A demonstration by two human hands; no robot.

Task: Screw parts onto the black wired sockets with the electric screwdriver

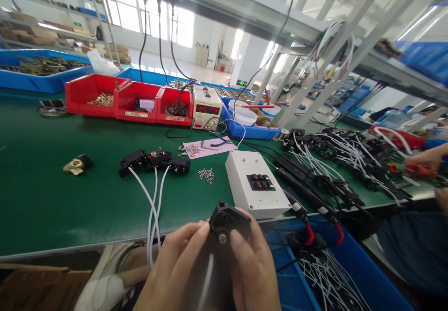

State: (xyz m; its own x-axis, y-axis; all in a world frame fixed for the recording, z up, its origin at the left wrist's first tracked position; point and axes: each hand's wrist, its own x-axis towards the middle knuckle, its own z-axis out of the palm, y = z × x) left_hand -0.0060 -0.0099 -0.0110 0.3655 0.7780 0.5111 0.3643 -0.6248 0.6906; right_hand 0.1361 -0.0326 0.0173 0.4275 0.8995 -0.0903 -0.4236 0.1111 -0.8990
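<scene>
Both my hands hold a black plastic housing (229,217) at the table's near edge. My left hand (177,259) pinches its left side with thumb and fingers. My right hand (255,262) wraps round the right side, thumb pressed on the front face beside a round metal screw head. Below the housing the view is dark and blurred, with a white streak that may be a cable. Further left lie several black cable assemblies (157,160) with white cables hanging over the edge. A small pile of screws (206,175) lies beyond my hands.
A white switch box (257,182) stands just right of my hands, with black tools (308,189) beside it. Red bins (136,103) and a power supply (206,110) line the back. A co-worker's hand (429,159) is at far right. A blue crate (353,264) sits below the edge.
</scene>
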